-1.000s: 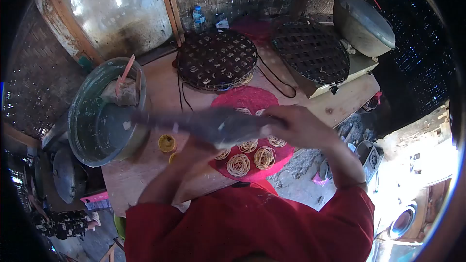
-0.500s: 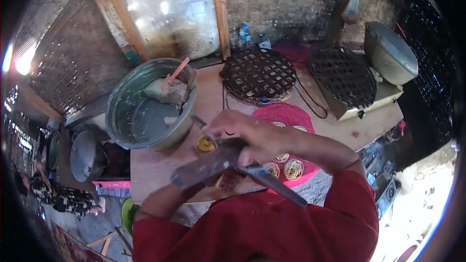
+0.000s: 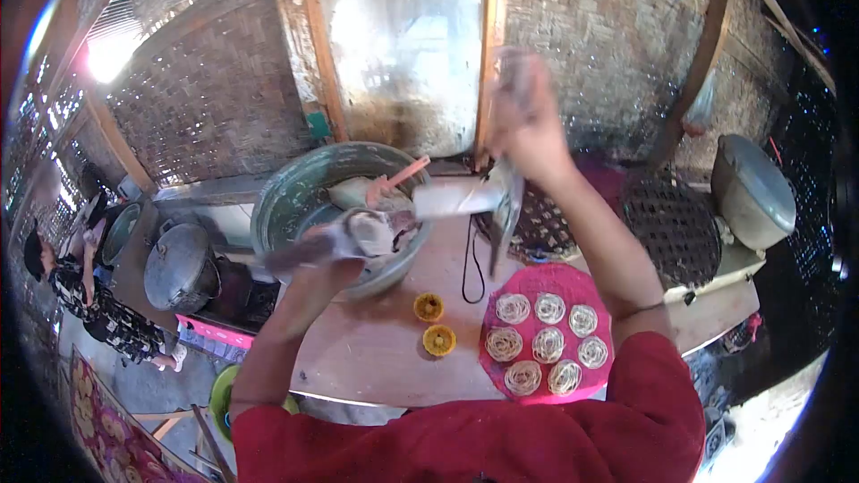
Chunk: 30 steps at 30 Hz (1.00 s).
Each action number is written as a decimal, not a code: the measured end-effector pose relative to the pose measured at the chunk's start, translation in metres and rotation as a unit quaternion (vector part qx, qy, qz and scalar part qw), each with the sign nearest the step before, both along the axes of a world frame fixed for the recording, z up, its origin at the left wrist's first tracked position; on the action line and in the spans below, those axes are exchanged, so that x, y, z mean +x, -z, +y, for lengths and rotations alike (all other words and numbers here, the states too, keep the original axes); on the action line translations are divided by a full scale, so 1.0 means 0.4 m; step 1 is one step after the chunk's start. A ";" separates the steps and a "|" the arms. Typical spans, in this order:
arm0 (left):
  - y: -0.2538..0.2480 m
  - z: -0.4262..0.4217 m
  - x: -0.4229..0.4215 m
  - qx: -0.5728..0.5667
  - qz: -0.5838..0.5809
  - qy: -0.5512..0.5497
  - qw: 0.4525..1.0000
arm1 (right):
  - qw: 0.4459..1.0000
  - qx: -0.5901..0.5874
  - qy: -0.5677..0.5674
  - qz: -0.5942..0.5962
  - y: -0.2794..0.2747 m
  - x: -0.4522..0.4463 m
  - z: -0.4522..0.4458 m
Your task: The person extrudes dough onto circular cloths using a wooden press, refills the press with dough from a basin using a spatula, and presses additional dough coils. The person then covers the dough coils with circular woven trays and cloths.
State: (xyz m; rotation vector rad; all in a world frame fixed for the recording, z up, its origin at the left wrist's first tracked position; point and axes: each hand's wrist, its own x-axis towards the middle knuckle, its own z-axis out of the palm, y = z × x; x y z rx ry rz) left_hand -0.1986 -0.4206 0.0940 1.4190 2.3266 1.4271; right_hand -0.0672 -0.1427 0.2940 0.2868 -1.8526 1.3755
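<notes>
My left hand (image 3: 324, 264) is closed around the dark wooden handle of a press body (image 3: 369, 234), whose round opening faces up over the basin's near rim. Raised in front of the wall, my right hand (image 3: 530, 121) is blurred but wrapped around the press plunger's grip. The plunger (image 3: 461, 199), a pale cylinder on a flat bar, hangs apart from the body. Beneath them a large green basin (image 3: 268, 224) holds a lump of pale dough and a pink spatula (image 3: 398, 176). Several nests of thin noodle strands (image 3: 548, 344) lie on a round pink sheet (image 3: 528, 282).
Two yellow ring-shaped pieces (image 3: 439, 340) lie on the table (image 3: 358, 353). Dark woven trays (image 3: 671, 224) and a large metal pot (image 3: 752, 192) stand at the back right. A lidded pot (image 3: 179, 268) and another person (image 3: 98, 304) are at left.
The press was held together low over the table with both hands; now its parts are separated. My right hand has risen with the plunger, my left has moved to the basin. The view has shifted.
</notes>
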 end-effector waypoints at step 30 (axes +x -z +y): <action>-0.026 -0.002 -0.311 0.408 -0.132 -0.182 0.885 | 0.582 0.747 -0.088 -0.309 0.422 -0.507 -0.121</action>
